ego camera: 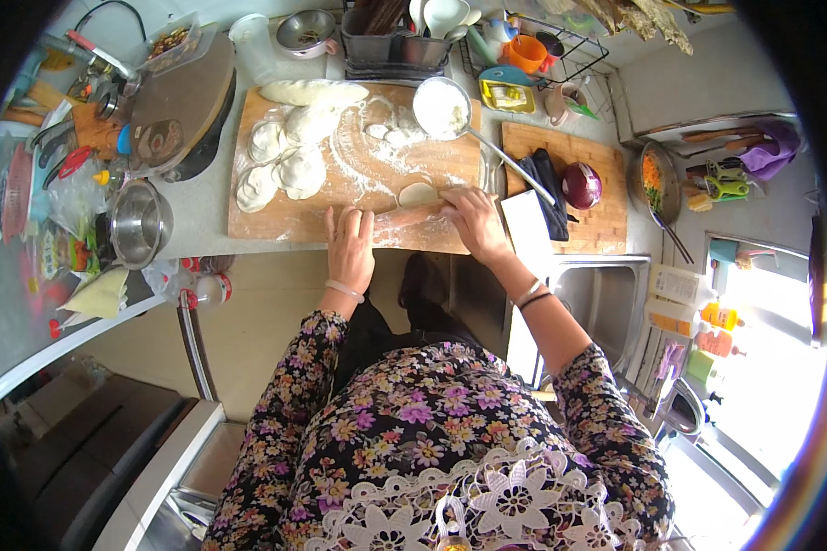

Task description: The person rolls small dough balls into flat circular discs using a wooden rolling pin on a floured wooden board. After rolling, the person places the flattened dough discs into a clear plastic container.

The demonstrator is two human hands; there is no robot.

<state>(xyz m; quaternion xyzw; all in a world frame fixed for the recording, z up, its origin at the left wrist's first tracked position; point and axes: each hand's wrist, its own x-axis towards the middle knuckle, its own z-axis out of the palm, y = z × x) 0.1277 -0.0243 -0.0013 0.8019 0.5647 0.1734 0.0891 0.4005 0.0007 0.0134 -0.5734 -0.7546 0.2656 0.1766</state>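
A wooden rolling pin (pixel 410 216) lies across the near part of a floured wooden board (pixel 365 165). My left hand (pixel 351 241) is on its left end, and my right hand (pixel 477 224) grips its right end. Just beyond the pin lies a small flat round of dough (pixel 417 195). Several round filled-looking dough pieces (pixel 300 172) sit at the board's left, below a long roll of dough (pixel 313 92). Small dough pieces (pixel 378 131) lie in flour near the back. A metal ladle of flour (pixel 442 107) rests at the back right, its handle slanting towards me.
To the right, a second cutting board (pixel 610 165) holds a red onion (pixel 582 186) and a dark cloth (pixel 548 196). Beyond it stands a pan with shredded vegetables (pixel 655 179). A steel sink (pixel 599 303) is at near right, a metal bowl (pixel 140 224) at left.
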